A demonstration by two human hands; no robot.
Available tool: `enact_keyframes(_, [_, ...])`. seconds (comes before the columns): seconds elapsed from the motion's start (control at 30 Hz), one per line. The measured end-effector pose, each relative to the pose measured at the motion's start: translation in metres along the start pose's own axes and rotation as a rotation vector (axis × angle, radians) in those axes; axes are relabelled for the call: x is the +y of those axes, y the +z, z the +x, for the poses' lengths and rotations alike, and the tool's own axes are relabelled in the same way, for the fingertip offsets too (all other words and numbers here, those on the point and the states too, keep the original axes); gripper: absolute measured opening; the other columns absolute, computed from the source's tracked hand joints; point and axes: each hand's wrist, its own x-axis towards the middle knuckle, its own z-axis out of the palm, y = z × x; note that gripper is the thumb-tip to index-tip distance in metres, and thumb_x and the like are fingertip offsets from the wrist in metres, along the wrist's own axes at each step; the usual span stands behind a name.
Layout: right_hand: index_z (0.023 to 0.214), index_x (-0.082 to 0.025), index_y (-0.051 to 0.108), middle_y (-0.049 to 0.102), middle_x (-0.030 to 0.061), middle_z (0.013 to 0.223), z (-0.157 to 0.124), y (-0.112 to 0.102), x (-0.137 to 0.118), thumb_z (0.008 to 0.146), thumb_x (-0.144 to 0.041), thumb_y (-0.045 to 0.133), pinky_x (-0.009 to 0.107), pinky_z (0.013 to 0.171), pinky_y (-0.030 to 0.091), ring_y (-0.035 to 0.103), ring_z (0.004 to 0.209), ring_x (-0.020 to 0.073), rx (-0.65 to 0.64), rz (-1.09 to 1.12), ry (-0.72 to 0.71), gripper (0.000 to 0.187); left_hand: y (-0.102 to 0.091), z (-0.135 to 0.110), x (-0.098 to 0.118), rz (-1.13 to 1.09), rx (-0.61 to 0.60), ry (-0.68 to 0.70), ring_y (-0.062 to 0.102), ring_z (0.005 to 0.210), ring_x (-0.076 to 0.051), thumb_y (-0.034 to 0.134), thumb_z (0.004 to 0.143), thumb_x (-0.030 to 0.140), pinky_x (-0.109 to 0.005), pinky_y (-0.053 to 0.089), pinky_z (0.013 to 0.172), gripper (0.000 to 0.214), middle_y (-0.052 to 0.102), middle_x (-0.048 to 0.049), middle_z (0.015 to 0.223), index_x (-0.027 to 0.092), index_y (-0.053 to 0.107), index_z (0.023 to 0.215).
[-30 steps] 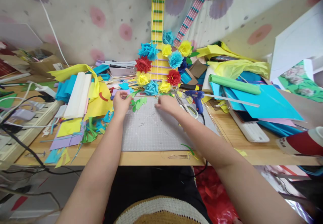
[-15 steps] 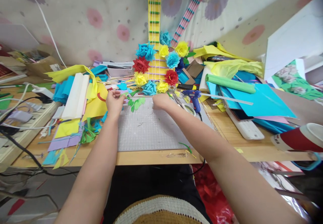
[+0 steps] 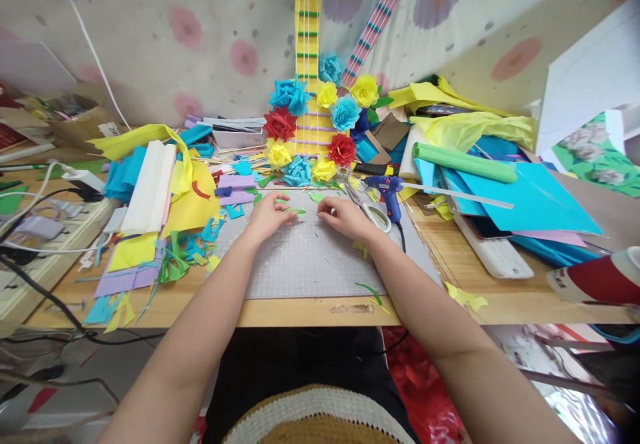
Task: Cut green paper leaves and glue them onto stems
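Cluttered desk [image 3: 300, 313]: left grip [image 3: 269, 217] pinches a green leaf [image 3: 299, 211], right grip [image 3: 349, 217] curled, contents unclear.

Open room for a hand is left across the front of the cutting mat [image 3: 310, 264], between the forearms; near its front right corner a green strip [image 3: 370, 291] is met. Toward the mat's back, a narrow gap is left between the left hand [image 3: 273, 216] and right hand [image 3: 345, 219], partly taken by a green leaf [image 3: 299, 211]. Behind the mat, passage is blocked by the yellow guitar [image 3: 313, 127]; its back right is crowded by scissors [image 3: 369, 210] and a glue gun [image 3: 391, 197].
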Motion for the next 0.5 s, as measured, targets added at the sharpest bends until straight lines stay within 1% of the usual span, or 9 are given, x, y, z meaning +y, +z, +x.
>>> enact_keyframes(0.13, [0.08, -0.017, 0.058, 0.061, 0.0032, 0.078, 0.0003, 0.0018, 0.0056, 0.079, -0.017, 0.051, 0.025, 0.068, 0.037, 0.051, 0.072, 0.0136, 0.004, -0.052, -0.056, 0.007, 0.0001, -0.0024, 0.0063, -0.015, -0.005, -0.064, 0.066, 0.062, -0.017, 0.077, 0.059, 0.016, -0.024, 0.052, 0.054, 0.042, 0.063, -0.0004, 0.06, 0.014, 0.051, 0.091])
enact_keyframes(0.23, [0.081, -0.017, 0.059, 0.061, 0.0042, 0.08, 0.0022, 0.0038, 0.0059, 0.079, -0.017, 0.052, 0.026, 0.07, 0.037, 0.051, 0.075, 0.0148, 0.032, -0.099, -0.083, 0.007, 0.001, -0.0035, 0.0088, -0.005, -0.022, -0.098, 0.067, 0.063, -0.017, 0.074, 0.061, 0.013, -0.023, 0.052, 0.053, 0.039, 0.064, -0.0023, 0.061, 0.013, 0.052, 0.093])
enact_keyframes(0.37, [0.082, -0.017, 0.06, 0.062, 0.005, 0.081, 0.0023, 0.0055, 0.0056, 0.081, -0.018, 0.053, 0.026, 0.071, 0.036, 0.051, 0.078, 0.0162, 0.03, -0.153, -0.099, 0.007, 0.0018, -0.0039, 0.0081, -0.029, -0.054, -0.118, 0.067, 0.063, -0.018, 0.073, 0.063, 0.012, -0.025, 0.052, 0.055, 0.036, 0.065, -0.0035, 0.062, 0.011, 0.053, 0.094])
enact_keyframes(0.5, [0.082, -0.018, 0.061, 0.062, 0.0051, 0.081, 0.0014, 0.0062, 0.0043, 0.081, -0.019, 0.053, 0.026, 0.071, 0.036, 0.052, 0.078, 0.0162, 0.01, -0.163, -0.091, 0.008, 0.002, -0.0042, 0.0081, -0.045, -0.049, -0.113, 0.067, 0.064, -0.018, 0.071, 0.065, 0.012, -0.026, 0.053, 0.056, 0.033, 0.066, -0.0041, 0.065, 0.012, 0.053, 0.093])
